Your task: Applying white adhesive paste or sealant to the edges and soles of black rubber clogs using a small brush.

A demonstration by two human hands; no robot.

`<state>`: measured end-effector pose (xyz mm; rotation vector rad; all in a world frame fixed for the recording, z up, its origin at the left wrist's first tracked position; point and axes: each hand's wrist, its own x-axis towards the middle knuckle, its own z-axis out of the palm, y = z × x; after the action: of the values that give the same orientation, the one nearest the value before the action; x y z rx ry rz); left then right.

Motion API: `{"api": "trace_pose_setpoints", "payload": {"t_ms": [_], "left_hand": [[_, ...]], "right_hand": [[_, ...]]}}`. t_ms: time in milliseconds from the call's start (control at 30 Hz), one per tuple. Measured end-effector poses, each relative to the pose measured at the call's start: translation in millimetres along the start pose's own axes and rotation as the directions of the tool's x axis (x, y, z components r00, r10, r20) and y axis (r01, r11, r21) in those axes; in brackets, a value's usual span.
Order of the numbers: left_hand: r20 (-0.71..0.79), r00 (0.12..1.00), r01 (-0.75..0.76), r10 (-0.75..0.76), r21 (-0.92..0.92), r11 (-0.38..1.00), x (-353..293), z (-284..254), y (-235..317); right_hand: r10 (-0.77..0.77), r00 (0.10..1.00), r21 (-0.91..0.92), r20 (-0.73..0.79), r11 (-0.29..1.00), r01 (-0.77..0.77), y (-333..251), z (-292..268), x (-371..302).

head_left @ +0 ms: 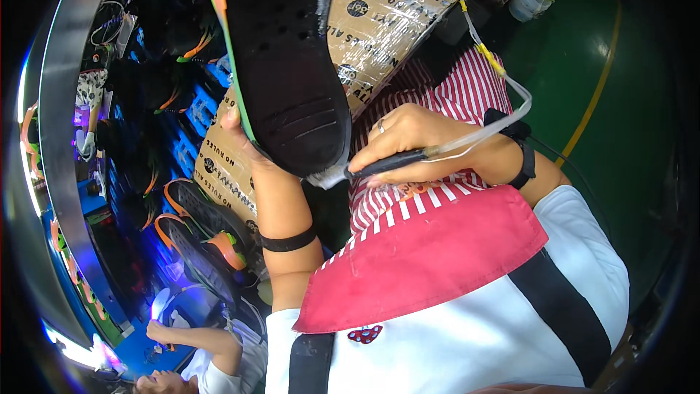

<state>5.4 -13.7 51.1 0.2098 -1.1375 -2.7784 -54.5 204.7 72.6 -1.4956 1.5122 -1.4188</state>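
Upright in front of me is a black shoe sole [288, 66] with small holes, a few ridges at its lower end and orange and green along its left edge. My left hand [239, 133] grips it from the left side, thumb at the edge and most of the fingers hidden behind. Closed around the dark handle of a brush [390, 165] is my right hand [419, 135]. The pale bristles touch the sole's rounded bottom edge. From the handle's back end a clear tube [514, 113] runs up past my wrist.
Cardboard boxes [386, 7] wrapped in film stand beyond the sole. On the left, sandals [197, 230] with orange and green parts lie along a workbench line by a metal rail [62, 87]. A co-worker's arm [197, 337] reaches in at lower left. A white bucket [531, 0] stands far right.
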Motion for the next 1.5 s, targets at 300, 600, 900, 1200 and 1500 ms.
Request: {"api": "trace_pose_setpoints", "payload": {"t_ms": [300, 600, 900, 1200, 1500], "left_hand": [[-0.011, 0.969, 0.244, -0.246, -0.094, 0.965, 12, 12, 8], [-0.124, 0.882, 0.456, -0.455, -0.023, 0.89, 18, 22, 7], [-0.284, 0.802, 0.582, -0.525, 0.569, 0.581, 35, 17, 9], [-0.242, 0.715, 0.627, -0.656, 0.637, 0.448, 38, 15, 12], [-0.283, 0.711, 0.647, -0.643, 0.622, 0.442, 35, 15, 20]], "right_hand": [[-0.09, 0.989, -0.009, -0.12, 0.996, 0.09, 8, -1, -2], [-0.101, 0.995, 0.144, 0.007, 0.985, 0.099, 1, -12, -5], [-0.111, 0.984, 0.068, 0.141, 0.992, 0.102, 4, -16, -6], [-0.202, 0.979, -0.094, 0.014, 0.975, 0.202, 14, -4, -9], [-0.159, 0.987, -0.241, -0.01, 0.959, 0.152, 4, -11, -7]]}}
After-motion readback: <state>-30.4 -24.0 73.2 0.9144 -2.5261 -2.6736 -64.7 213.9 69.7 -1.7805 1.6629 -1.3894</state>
